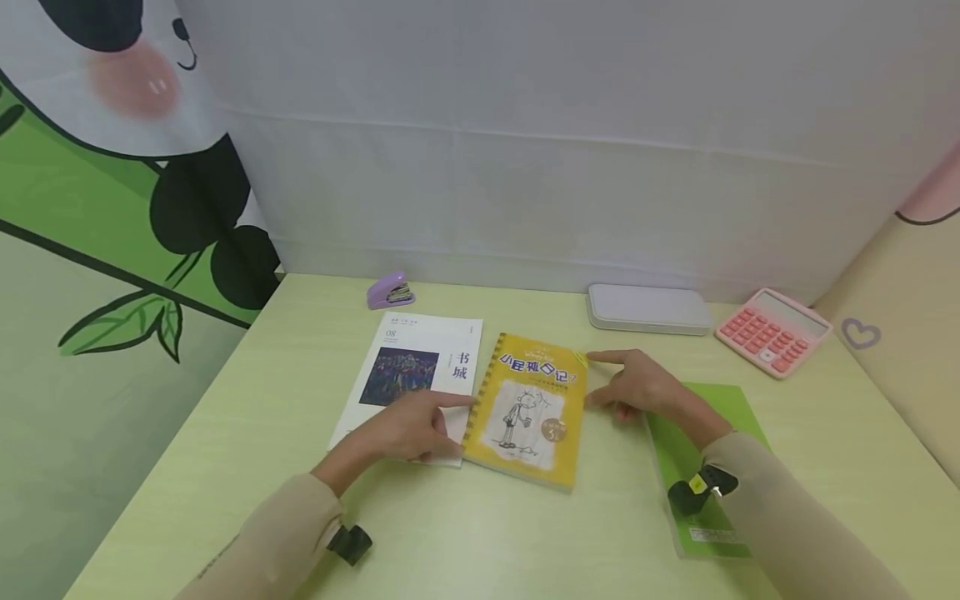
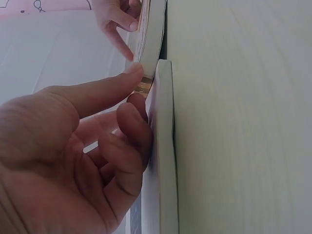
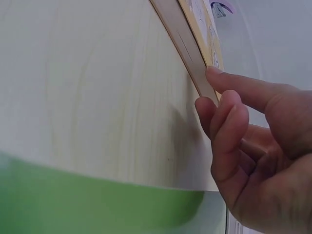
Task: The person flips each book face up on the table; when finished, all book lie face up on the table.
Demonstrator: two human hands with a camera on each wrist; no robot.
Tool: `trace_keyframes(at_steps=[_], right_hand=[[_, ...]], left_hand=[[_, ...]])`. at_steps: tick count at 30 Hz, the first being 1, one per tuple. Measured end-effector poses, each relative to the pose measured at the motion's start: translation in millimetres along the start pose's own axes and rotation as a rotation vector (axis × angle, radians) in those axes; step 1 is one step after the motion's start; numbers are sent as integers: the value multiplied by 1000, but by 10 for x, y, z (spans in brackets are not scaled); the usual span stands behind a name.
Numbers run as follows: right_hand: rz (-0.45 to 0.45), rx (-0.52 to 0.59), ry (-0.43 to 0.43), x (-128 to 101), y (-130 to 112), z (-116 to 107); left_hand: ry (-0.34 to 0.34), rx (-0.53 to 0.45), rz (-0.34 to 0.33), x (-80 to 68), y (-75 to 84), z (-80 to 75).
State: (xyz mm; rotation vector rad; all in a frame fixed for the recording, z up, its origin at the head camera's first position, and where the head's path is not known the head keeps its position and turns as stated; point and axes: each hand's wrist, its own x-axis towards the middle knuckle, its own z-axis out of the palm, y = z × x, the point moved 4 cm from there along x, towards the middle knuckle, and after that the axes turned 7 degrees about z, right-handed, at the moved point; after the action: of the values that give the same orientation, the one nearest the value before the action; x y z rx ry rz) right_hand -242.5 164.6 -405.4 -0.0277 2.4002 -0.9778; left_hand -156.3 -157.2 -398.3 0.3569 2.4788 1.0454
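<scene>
In the middle of the pale green table (image 1: 840, 417), the yellow spiral-bound book (image 1: 528, 408) is lying flat, its spiral edge overlapping the right edge of the white magazine (image 1: 408, 375). Bare table is showing in front of it and between it and the white case (image 1: 648, 308) behind. The green notebook (image 1: 705, 467) is lying under my right forearm, just right of the book. My left hand (image 1: 408, 429) is resting on the magazine, index finger stretched out and touching the spiral edge, other fingers loosely curled, gripping nothing. My right hand (image 1: 637, 387) is touching the book's right edge with index finger and thumb extended, holding nothing.
</scene>
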Motion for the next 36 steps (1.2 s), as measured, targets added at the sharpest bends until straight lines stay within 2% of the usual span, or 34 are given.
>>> trace_keyframes(at_steps=[6,14,23,36], right_hand=[[-25,-20,-50,38,11,-1],[-18,-19,-100,104,21,-5],[-26,-52,-138,160,-7,-30],[-37,-61,-154,211,-26,-75]], left_hand=[[2,25,14,36,0,55],[6,49,-38,68,31,87],[17,142,-18,138,41,90],[19,159,-1,233,57,76]])
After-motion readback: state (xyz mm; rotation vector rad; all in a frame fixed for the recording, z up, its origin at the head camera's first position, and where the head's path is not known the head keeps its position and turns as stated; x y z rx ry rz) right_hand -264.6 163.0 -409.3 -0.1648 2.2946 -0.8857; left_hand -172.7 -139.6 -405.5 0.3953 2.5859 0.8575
